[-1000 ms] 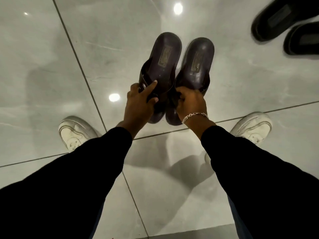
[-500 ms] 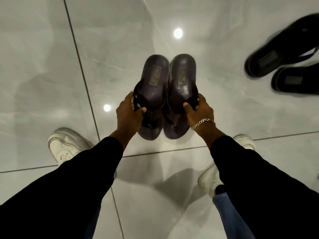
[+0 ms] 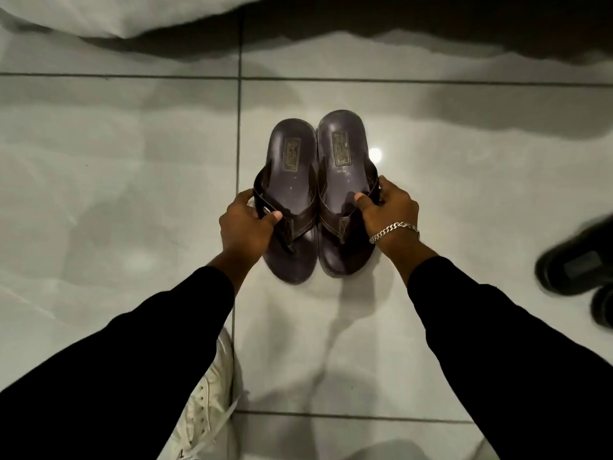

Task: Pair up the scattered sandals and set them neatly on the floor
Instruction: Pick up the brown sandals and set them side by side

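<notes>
Two dark brown thong sandals lie side by side on the glossy grey tiles, heels pointing away from me. My left hand [image 3: 247, 227] grips the strap of the left sandal [image 3: 289, 180] at its outer edge. My right hand [image 3: 388, 207], with a silver chain on the wrist, pinches the strap of the right sandal [image 3: 343, 167]. The two sandals touch along their inner sides, and their soles appear to rest on the floor.
A pair of black sandals [image 3: 577, 267] lies at the right edge, partly cut off. My white sneaker [image 3: 205, 410] stands on the floor at the bottom. White draped fabric [image 3: 99, 11] and its dark shadow run along the top.
The view has swung toward the draped fabric. Both hands carried the brown sandals forward and down to the floor; the black pair slid to the right edge.
</notes>
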